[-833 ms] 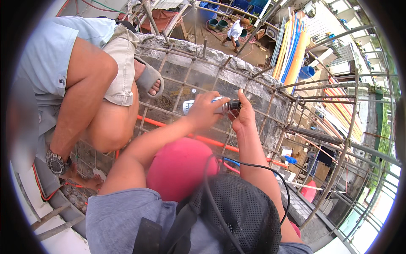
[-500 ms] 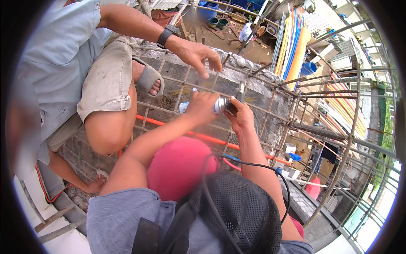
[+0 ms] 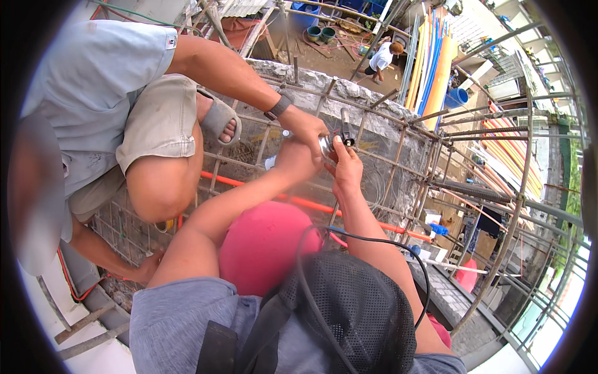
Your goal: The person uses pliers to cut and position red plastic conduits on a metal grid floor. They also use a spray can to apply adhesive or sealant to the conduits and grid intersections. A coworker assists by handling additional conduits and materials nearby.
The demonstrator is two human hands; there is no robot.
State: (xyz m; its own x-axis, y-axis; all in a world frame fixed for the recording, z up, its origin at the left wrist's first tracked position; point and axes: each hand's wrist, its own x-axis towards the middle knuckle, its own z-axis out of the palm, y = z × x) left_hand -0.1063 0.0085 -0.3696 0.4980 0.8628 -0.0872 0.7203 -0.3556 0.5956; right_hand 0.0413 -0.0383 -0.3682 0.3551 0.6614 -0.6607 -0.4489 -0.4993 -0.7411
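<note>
My left hand (image 3: 298, 161) is wrapped round a small white-and-blue gas canister (image 3: 270, 163), tilted with its base toward the left. Its silver top (image 3: 326, 146) shows between the hands. My right hand (image 3: 346, 167) grips a blowtorch head (image 3: 347, 138), black with a metal nozzle pointing away from me, at the canister's top end. Whether the two are joined is hidden by fingers. A co-worker's hand (image 3: 305, 126), with a dark wristband, reaches in from the left onto the canister's top, beside both my hands.
A grid of steel rebar (image 3: 398, 146) lies under the hands, with an orange pipe (image 3: 305, 202) across it. The co-worker's knee (image 3: 159, 187) is close on my left. Upright bars (image 3: 520, 187) stand at right. Below the broken concrete edge (image 3: 367, 100), another person (image 3: 381, 57) stands near long pipes (image 3: 430, 68).
The co-worker's hand has come down and right onto the canister's top. The torch head has turned in my right hand. The person below has moved right and stands more upright.
</note>
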